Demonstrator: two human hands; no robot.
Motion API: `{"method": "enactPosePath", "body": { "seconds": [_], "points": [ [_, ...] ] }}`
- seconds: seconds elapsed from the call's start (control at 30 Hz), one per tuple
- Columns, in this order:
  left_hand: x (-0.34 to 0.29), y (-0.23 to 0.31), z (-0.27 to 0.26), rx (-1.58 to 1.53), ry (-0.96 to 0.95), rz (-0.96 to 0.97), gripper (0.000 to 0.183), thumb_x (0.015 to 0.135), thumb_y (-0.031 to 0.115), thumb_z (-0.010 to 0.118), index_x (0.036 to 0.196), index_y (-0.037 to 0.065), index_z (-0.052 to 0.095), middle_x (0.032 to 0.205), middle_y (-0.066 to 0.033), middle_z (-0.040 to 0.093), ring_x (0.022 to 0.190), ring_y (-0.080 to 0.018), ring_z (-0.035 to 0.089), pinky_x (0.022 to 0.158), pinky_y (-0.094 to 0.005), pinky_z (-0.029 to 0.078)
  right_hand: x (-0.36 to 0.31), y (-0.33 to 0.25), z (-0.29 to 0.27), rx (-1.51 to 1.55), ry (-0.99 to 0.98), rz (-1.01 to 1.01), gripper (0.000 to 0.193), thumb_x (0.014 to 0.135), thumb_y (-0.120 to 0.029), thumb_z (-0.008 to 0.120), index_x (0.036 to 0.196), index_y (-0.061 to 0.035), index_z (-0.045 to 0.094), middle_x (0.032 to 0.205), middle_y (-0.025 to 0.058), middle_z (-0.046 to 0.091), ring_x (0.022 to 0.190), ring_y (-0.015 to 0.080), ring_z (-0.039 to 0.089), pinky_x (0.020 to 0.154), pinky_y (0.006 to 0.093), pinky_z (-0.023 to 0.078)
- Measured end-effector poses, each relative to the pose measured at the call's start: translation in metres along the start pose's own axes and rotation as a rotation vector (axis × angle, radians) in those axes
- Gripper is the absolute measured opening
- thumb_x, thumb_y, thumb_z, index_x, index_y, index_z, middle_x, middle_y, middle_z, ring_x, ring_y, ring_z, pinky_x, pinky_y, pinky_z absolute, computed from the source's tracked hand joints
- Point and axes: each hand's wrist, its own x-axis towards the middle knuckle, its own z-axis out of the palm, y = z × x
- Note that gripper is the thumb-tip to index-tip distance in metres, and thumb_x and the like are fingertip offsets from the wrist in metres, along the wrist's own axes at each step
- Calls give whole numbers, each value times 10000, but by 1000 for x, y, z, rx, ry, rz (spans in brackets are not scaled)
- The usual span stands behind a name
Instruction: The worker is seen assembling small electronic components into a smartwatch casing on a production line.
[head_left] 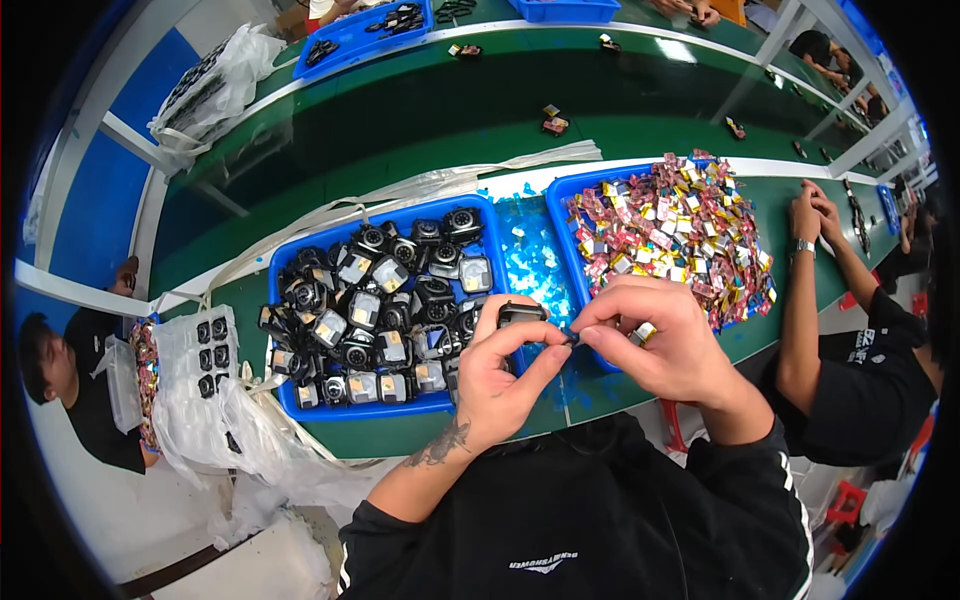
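Raised over the bench's near edge, my left hand (500, 385) is closed round a black watch case (522, 314), which shows above the index finger. My right hand (665, 350) meets it, thumb and index finger pinched on a small dark piece (572, 339) too small to name. A small silver-and-yellow part shows in the gap of the right fingers; I cannot tell whether it is held. Left of my hands, a blue tray (283, 398) is heaped with black watch cases (362, 308). Behind my right hand, another blue tray (562, 235) overflows with small battery-and-circuit pieces (668, 228).
Blue film scraps (535, 262) lie between the trays. Beyond a white rail runs a green conveyor belt (400, 125) carrying a few small parts. A plastic-wrapped sheet of watch cases (208, 350) stands at left. People sit close by on the right (850, 350) and left (90, 400).
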Motion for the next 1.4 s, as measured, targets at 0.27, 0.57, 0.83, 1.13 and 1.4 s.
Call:
{"method": "enactPosePath", "body": {
  "seconds": [0.27,0.57,0.83,1.13,1.4],
  "points": [
    [3,6,-10,133,-146,-2,125,793,66,750,904,53,695,1048,-94,549,980,-214,586,848,-307,464,12,-5,-11,8,-223,69,71,772,19,638,823,-2,681,738,62,643,648,132,608,553,255,487],
    [2,0,-15,-85,-267,-109,127,797,36,739,904,13,675,1048,-91,553,1012,-203,562,846,-307,451,9,8,-6,369,-280,269,87,783,-10,615,830,27,678,697,4,638,628,32,557,568,214,477],
    [-8,-17,-9,-770,-198,-473,133,878,4,668,1004,-32,644,982,-44,622,933,-109,589,830,-266,470,6,8,13,11,-46,89,35,765,11,656,799,15,654,675,45,610,591,91,597,544,235,480],
    [-16,-20,9,-816,177,-254,137,885,-21,652,1019,-39,630,1130,-76,558,939,-107,583,828,-257,477,-3,6,30,-193,38,-83,99,730,-1,687,755,-20,593,688,81,564,563,192,586,511,316,459],
    [-15,-13,6,-446,305,-190,101,854,-42,680,951,-36,652,1039,-63,509,928,-110,517,804,-231,439,13,30,19,-219,81,-28,201,812,-8,674,1012,-23,675,916,144,626,780,284,630,656,363,523]
  ]
}}
